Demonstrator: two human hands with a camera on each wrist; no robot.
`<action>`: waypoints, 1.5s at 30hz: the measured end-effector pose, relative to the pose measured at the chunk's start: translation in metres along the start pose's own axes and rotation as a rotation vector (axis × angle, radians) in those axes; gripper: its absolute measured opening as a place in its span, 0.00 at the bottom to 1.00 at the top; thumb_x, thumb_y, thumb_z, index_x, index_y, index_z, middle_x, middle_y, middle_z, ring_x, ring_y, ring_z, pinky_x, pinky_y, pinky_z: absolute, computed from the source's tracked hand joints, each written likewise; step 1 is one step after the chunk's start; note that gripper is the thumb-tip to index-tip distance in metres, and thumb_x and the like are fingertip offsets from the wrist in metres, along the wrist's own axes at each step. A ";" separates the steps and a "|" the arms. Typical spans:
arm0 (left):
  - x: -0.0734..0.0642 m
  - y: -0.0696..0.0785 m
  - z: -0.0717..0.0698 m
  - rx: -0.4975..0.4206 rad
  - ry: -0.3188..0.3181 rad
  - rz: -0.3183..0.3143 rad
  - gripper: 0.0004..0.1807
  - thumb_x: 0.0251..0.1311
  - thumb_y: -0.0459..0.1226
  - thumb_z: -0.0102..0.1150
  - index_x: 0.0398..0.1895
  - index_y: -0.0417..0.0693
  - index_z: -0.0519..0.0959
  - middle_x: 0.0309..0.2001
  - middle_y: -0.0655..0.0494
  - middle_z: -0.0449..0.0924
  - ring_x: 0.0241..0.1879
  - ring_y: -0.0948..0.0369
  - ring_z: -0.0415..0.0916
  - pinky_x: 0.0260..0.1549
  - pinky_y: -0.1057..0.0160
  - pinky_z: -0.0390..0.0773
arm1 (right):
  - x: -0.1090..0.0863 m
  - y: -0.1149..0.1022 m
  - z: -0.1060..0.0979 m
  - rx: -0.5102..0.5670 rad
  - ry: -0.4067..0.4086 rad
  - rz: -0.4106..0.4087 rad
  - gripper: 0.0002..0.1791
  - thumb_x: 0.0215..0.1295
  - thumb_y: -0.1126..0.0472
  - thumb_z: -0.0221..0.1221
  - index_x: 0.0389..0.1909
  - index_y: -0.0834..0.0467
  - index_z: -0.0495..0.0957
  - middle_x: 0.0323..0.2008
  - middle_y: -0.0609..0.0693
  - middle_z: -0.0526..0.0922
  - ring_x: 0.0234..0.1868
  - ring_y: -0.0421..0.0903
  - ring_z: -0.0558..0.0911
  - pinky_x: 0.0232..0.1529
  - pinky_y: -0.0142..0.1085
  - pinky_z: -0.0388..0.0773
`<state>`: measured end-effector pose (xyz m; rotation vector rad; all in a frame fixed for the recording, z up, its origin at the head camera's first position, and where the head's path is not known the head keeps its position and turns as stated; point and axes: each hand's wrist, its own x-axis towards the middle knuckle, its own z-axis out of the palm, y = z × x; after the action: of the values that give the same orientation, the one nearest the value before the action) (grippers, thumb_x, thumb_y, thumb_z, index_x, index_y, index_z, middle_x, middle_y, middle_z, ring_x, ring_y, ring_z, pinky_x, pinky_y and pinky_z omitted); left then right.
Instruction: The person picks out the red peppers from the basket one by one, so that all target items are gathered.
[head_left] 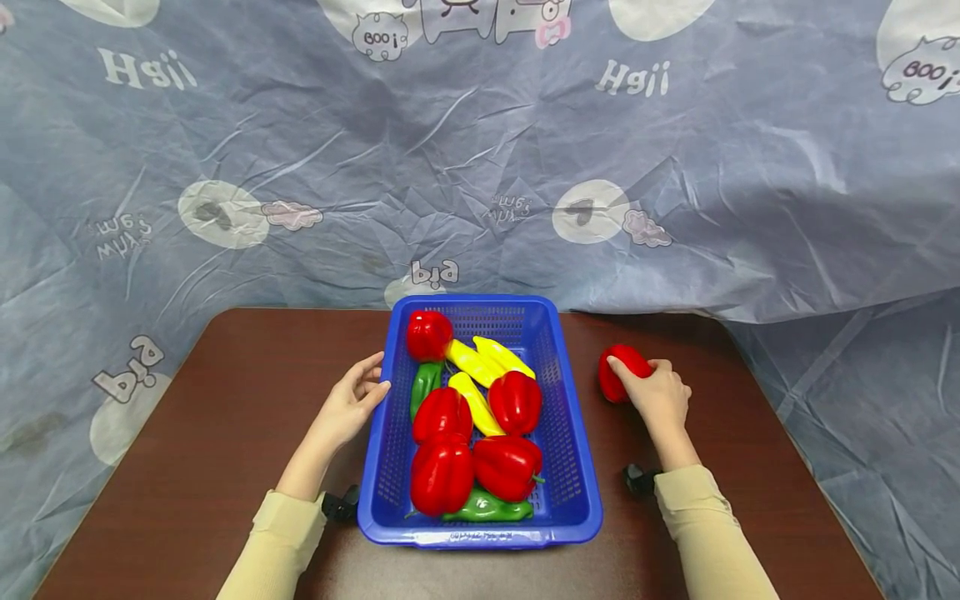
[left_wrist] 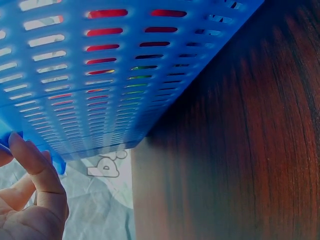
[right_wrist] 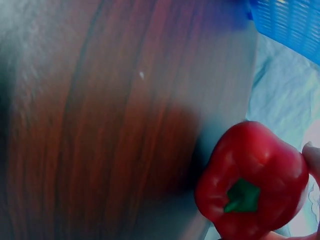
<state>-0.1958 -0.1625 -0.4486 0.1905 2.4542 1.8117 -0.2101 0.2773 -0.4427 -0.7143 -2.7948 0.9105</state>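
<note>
A blue plastic basket (head_left: pixel 480 535) with slotted walls stands mid-table, holding several red bell peppers (head_left: pixel 442 475), long yellow peppers (head_left: pixel 477 404) and long green peppers (head_left: pixel 489 506). At its left side, my left hand (head_left: pixel 351 407) pinches the rim between thumb and fingers; the left wrist view shows the fingers (left_wrist: pixel 42 172) at the rim beside the slotted wall (left_wrist: pixel 75 100). To the right of the basket, my right hand (head_left: pixel 660 400) grips another red bell pepper (head_left: pixel 617 377). In the right wrist view, this pepper's green stem end (right_wrist: pixel 243 196) faces the camera.
The brown wooden table (head_left: pixel 225 433) extends to both sides of the basket. Behind its far edge hangs a grey-blue printed cloth (head_left: pixel 465 167). Dark wrist devices sit at the left wrist (head_left: pixel 341 505) and right wrist (head_left: pixel 640 479).
</note>
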 end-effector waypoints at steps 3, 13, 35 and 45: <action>0.000 0.000 0.000 -0.007 0.001 0.005 0.30 0.70 0.32 0.53 0.73 0.37 0.59 0.57 0.35 0.71 0.41 0.70 0.75 0.41 0.76 0.75 | -0.002 -0.002 0.006 -0.009 0.036 -0.011 0.47 0.61 0.31 0.56 0.62 0.70 0.66 0.55 0.75 0.72 0.53 0.73 0.68 0.54 0.58 0.65; -0.001 0.001 0.000 -0.005 -0.001 -0.004 0.30 0.71 0.33 0.53 0.73 0.38 0.59 0.58 0.36 0.71 0.42 0.70 0.75 0.41 0.76 0.76 | -0.004 -0.009 0.017 -0.022 0.089 0.001 0.48 0.59 0.31 0.58 0.60 0.71 0.65 0.53 0.74 0.69 0.53 0.72 0.67 0.51 0.61 0.69; -0.001 0.000 0.002 -0.033 0.008 0.004 0.30 0.70 0.31 0.53 0.73 0.37 0.60 0.56 0.35 0.72 0.40 0.73 0.75 0.40 0.76 0.76 | -0.007 -0.017 0.011 0.000 0.028 -0.013 0.50 0.60 0.34 0.59 0.67 0.69 0.58 0.60 0.75 0.63 0.59 0.72 0.62 0.56 0.64 0.65; 0.000 0.000 0.001 -0.033 0.009 0.016 0.30 0.69 0.30 0.53 0.73 0.36 0.59 0.56 0.34 0.71 0.39 0.74 0.74 0.40 0.76 0.76 | -0.014 -0.047 -0.024 0.078 -0.003 -0.094 0.54 0.61 0.31 0.57 0.72 0.68 0.54 0.67 0.73 0.59 0.64 0.72 0.58 0.62 0.60 0.60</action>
<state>-0.1954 -0.1619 -0.4490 0.2004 2.4333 1.8624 -0.2106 0.2500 -0.3953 -0.5663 -2.7518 0.9967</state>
